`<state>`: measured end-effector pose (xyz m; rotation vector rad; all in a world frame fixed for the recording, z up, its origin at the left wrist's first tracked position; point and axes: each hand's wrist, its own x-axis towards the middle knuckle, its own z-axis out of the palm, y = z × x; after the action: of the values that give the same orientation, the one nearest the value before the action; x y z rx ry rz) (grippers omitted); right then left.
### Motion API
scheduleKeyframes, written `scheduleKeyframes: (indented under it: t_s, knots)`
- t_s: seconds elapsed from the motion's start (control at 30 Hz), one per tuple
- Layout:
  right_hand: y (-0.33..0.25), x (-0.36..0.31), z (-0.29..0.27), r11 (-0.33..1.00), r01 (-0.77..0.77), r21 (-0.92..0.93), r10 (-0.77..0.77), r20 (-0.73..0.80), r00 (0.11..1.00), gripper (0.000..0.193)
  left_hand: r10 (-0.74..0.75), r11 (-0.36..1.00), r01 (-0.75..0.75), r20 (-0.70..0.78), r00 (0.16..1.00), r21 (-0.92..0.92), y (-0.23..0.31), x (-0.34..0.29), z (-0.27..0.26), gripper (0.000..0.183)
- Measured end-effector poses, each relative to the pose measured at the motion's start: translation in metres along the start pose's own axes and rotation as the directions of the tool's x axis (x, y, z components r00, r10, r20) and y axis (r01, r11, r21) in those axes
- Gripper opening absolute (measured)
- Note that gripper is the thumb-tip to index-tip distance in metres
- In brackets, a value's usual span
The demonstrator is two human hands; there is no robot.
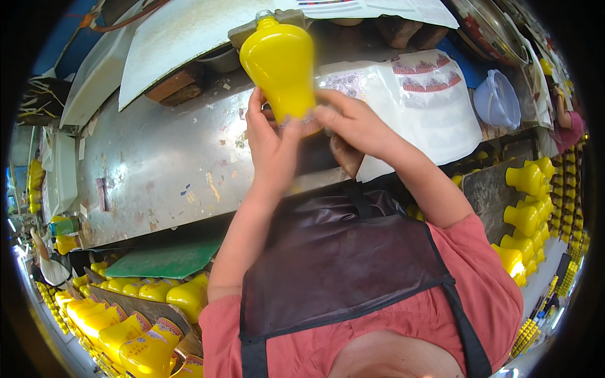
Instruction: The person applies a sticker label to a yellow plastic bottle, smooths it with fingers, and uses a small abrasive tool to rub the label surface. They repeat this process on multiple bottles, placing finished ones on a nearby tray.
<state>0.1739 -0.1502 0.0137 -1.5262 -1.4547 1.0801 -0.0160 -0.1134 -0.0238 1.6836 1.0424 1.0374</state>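
A glossy yellow bottle (277, 60) with a wide shoulder lies tilted over the metal table, its clear-glass neck resting at a greyish block (236, 34). Around its narrower lower end runs a band of patterned print (296, 123). My left hand (272, 148) grips that end from the left, the thumb along the printed band. From the right, my right hand (359, 126) presses thumb and fingers against the same end; its fingertips are slightly blurred. Just below the right hand is a brown flat-sided piece (345, 156); whether the hand touches it I cannot tell.
White sheets with printed decals (435, 107) lie to the right, beside a pale blue bucket (496, 99). Bricks (176, 85) prop up a white board (170, 50). Several yellow bottles (142, 346) stand low left, more (526, 217) at right. Other people work at both sides.
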Motion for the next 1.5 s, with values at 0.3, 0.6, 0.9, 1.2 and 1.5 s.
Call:
scheduleKeyframes:
  t_s: [0.3, 0.6, 0.9, 1.2, 1.5]
  knots:
    - [0.004, 0.004, 0.014, 0.999, 0.014, -0.051, -0.016, -0.05, 0.999, 0.051, 0.102, 0.963, -0.083, -0.061, 0.993, 0.258, -0.007, 0.001, 0.011, 0.069]
    - [0.004, 0.003, 0.018, 0.997, 0.001, -0.073, -0.007, -0.074, 0.997, 0.051, 0.079, 0.958, -0.056, -0.072, 0.994, 0.282, -0.002, 0.0, 0.014, 0.067]
    - [0.005, 0.002, 0.017, 0.997, 0.013, -0.071, -0.017, -0.066, 0.998, 0.051, 0.063, 0.954, -0.038, -0.075, 0.995, 0.298, -0.001, 0.0, 0.014, 0.068]
    - [0.016, 0.006, 0.014, 0.998, 0.059, -0.007, -0.059, -0.033, 0.998, 0.054, -0.066, 0.996, 0.069, 0.053, 0.996, -0.055, -0.001, -0.007, -0.002, 0.083]
    - [0.01, 0.003, -0.007, 0.921, -0.176, 0.348, 0.195, -0.019, 0.981, 0.036, -0.07, 0.978, 0.077, 0.046, 0.996, -0.194, 0.013, -0.002, 0.003, 0.1]
